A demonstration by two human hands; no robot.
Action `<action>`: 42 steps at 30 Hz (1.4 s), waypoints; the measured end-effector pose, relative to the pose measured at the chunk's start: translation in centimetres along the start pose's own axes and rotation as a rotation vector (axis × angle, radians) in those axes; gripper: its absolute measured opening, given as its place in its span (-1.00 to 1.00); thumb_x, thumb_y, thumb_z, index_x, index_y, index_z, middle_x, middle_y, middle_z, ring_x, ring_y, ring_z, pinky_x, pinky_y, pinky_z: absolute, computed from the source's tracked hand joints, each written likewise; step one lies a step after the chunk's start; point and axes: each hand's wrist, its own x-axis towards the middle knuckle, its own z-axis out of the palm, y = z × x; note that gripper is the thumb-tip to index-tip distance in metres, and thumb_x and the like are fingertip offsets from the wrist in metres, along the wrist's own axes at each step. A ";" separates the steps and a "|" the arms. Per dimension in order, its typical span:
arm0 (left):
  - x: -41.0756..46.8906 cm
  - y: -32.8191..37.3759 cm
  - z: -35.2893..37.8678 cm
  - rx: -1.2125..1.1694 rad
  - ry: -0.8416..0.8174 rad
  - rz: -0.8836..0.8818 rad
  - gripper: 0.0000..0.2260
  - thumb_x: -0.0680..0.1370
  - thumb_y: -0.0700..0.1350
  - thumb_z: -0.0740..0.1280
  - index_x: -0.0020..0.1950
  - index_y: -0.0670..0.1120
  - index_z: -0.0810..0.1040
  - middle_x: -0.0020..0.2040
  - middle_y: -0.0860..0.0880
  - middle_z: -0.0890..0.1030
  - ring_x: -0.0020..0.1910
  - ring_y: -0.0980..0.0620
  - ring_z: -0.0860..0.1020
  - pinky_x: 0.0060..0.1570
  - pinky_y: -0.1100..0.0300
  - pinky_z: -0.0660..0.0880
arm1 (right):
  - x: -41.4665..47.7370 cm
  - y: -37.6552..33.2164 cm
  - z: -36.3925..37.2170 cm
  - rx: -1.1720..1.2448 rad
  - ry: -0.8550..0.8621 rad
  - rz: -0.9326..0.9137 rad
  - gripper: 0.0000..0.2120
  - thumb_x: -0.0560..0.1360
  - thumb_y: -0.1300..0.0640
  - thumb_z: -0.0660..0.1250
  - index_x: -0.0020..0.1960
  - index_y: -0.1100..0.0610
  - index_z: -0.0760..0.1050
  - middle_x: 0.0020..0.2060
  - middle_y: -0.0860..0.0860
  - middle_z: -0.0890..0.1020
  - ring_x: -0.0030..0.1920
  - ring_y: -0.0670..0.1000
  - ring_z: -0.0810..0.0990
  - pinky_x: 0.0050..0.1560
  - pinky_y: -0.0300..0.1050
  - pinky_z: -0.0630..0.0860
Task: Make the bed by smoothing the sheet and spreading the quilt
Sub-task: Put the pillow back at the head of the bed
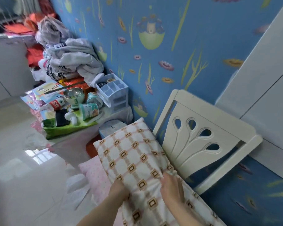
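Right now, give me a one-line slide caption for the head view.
Left hand and right hand grip a square-patterned pillow beside the white headboard.

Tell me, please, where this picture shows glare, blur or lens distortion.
Head view: window glare reflects off the glossy floor at left; the clothes pile and the top-left corner are soft with blur; the wide lens tilts and bows the headboard and white cabinet; the pillow is fairly sharp.
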 end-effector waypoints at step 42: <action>-70.1 -63.4 -8.5 -0.823 0.970 -1.086 -0.67 0.59 -0.24 0.09 0.34 -0.17 0.41 0.27 -0.16 0.51 0.21 -0.12 0.52 0.13 0.12 0.47 | -70.7 -41.8 3.8 0.034 -0.582 -1.619 -0.83 0.55 0.05 0.14 -0.21 0.04 0.35 -0.14 0.06 0.63 -0.07 0.11 0.58 -0.20 -0.09 0.36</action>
